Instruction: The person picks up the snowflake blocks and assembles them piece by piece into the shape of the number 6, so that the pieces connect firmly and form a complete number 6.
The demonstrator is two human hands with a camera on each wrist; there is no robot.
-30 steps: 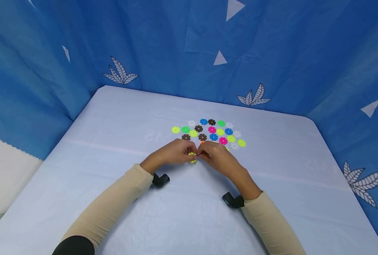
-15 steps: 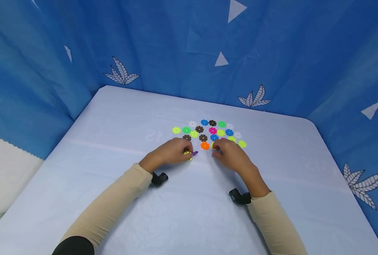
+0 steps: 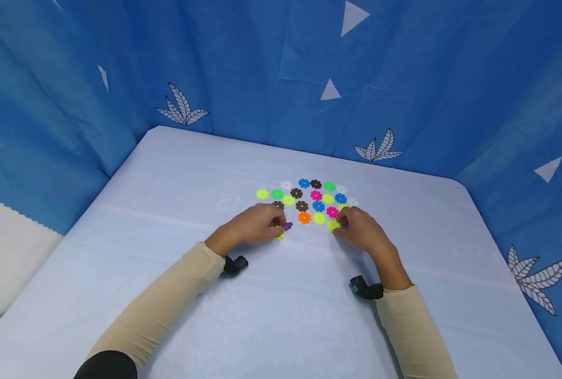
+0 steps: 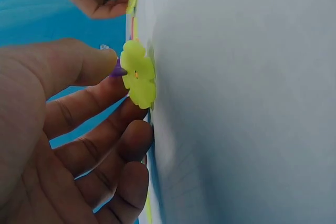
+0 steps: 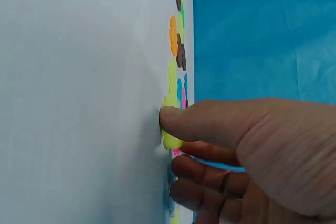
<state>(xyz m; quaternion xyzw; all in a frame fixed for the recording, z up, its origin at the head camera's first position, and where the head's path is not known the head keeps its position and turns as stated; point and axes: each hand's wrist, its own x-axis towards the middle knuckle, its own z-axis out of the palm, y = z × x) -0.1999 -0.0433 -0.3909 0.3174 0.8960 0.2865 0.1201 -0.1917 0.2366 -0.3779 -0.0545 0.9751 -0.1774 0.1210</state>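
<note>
My left hand (image 3: 257,223) pinches a yellow snowflake disc (image 4: 139,85) joined to a purple snowflake disc (image 4: 117,70), just above the white table. The purple one (image 3: 288,226) sticks out to the right of the fingertips in the head view. At the front right of the loose discs, my right hand (image 3: 363,230) has thumb and fingers pinched on another yellow snowflake disc (image 5: 170,136). The thumb covers part of it in the right wrist view. An orange disc (image 3: 304,217) and a further yellow disc (image 3: 319,218) lie between the two hands.
Beyond the hands, several flat notched discs are spread on the white table (image 3: 290,305), among them blue (image 3: 303,183), brown (image 3: 302,206), pink (image 3: 316,195), green (image 3: 330,186) and white (image 3: 286,185) ones. A blue patterned curtain (image 3: 262,68) hangs behind the table.
My right hand has let go of the joined discs, moved right and taken hold of a yellow disc. The left hand keeps the yellow and purple pair, shifted slightly left.
</note>
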